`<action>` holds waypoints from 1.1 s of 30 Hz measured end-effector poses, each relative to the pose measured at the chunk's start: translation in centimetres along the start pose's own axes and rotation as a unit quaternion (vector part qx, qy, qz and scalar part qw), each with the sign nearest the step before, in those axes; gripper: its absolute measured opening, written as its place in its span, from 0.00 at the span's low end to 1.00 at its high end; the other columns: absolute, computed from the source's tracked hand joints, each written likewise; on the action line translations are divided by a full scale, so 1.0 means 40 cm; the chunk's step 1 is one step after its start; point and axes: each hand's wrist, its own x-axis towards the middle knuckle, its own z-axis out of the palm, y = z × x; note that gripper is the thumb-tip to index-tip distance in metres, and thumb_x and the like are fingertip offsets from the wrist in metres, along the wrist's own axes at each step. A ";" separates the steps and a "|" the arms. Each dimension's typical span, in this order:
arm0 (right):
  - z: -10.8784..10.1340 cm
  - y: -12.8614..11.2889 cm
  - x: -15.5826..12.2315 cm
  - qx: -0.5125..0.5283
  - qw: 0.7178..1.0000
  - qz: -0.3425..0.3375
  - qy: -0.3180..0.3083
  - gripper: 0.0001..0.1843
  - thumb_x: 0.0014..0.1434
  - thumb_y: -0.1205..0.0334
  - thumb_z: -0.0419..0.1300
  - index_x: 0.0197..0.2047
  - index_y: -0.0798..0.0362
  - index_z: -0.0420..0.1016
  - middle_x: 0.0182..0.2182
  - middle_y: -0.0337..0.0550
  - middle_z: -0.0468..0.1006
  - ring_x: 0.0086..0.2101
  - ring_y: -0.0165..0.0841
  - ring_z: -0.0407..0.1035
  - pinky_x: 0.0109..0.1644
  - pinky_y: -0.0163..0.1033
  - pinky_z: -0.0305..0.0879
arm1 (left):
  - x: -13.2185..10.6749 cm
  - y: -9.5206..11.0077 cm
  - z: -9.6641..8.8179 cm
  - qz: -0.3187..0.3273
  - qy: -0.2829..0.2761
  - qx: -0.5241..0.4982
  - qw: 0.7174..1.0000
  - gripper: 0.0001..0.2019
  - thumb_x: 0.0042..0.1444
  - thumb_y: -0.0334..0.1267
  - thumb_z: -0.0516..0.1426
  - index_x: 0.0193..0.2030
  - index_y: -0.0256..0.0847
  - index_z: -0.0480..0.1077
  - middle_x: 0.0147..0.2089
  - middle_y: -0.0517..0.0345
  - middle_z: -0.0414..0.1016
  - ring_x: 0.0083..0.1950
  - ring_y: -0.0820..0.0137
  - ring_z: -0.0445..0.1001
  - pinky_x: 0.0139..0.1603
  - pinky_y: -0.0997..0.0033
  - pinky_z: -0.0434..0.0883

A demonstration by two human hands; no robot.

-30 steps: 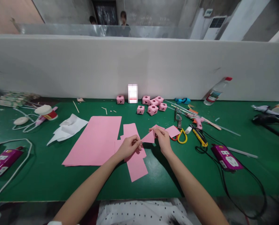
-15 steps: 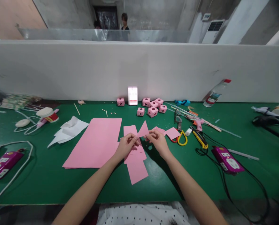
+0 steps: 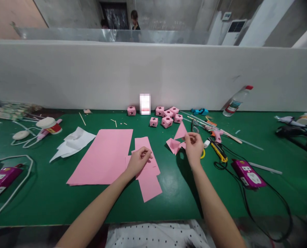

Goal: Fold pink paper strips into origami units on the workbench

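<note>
My right hand (image 3: 193, 147) pinches a pink paper triangle (image 3: 181, 131) by its right corner. Just below that triangle, a folded pink paper piece (image 3: 173, 146) lies on the green table, its flaps raised. My left hand (image 3: 140, 160) rests over several loose pink paper rectangles (image 3: 150, 188), with the fingers curled in towards the thumb. Whether anything is between those fingertips is hidden. To the left lies a stack of large pink sheets (image 3: 105, 155). Several finished pink paper polyhedra (image 3: 167, 122) with dark diamond openings sit near the wall.
A lit phone (image 3: 145, 104) leans on the partition. Rightward are a yellow cutter (image 3: 219, 152), a pink glue gun (image 3: 216, 135), a purple power strip (image 3: 249, 174) with black cable and a bottle (image 3: 236, 103). Crumpled white paper (image 3: 74, 144) and a paper cup (image 3: 50, 125) stand left.
My right hand has moved right and away from the left hand, carrying the pink triangle over the folded piece. My left hand has let go of the triangle and stayed above the rectangles.
</note>
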 end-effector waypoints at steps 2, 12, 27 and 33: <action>-0.030 0.009 0.028 -0.106 0.992 -0.036 0.052 0.14 0.59 0.53 0.54 0.41 0.55 0.70 0.33 0.47 0.78 0.32 0.36 0.73 0.39 0.40 0.66 | 0.003 -0.001 -0.002 0.006 0.011 0.005 1.000 0.11 0.59 0.45 0.54 0.36 0.38 0.70 0.33 0.55 0.76 0.33 0.69 0.76 0.36 0.67 0.76; -0.014 0.048 0.012 -0.352 0.918 -0.009 -0.182 0.11 0.55 0.65 0.54 0.38 0.53 0.76 0.30 0.47 0.81 0.32 0.39 0.74 0.35 0.39 0.62 | 0.003 -0.016 -0.015 0.109 0.017 0.289 0.951 0.16 0.59 0.45 0.54 0.50 0.41 0.70 0.49 0.49 0.74 0.53 0.58 0.69 0.55 0.54 0.66; 0.025 0.036 -0.039 -0.299 0.911 -0.153 -0.239 0.35 0.52 0.43 0.62 0.57 0.58 0.67 0.52 0.58 0.71 0.51 0.49 0.64 0.52 0.50 0.61 | 0.000 -0.037 -0.023 0.108 0.024 0.488 0.866 0.29 0.59 0.56 0.50 0.60 0.36 0.63 0.47 0.43 0.67 0.48 0.55 0.65 0.49 0.54 0.62; 0.045 0.055 -0.060 -0.321 0.906 -0.149 -0.232 0.16 0.58 0.56 0.57 0.45 0.57 0.74 0.45 0.56 0.72 0.47 0.46 0.65 0.51 0.49 0.61 | 0.000 -0.045 -0.025 0.111 0.025 0.480 0.870 0.29 0.56 0.55 0.55 0.58 0.37 0.64 0.48 0.43 0.67 0.48 0.54 0.65 0.50 0.53 0.63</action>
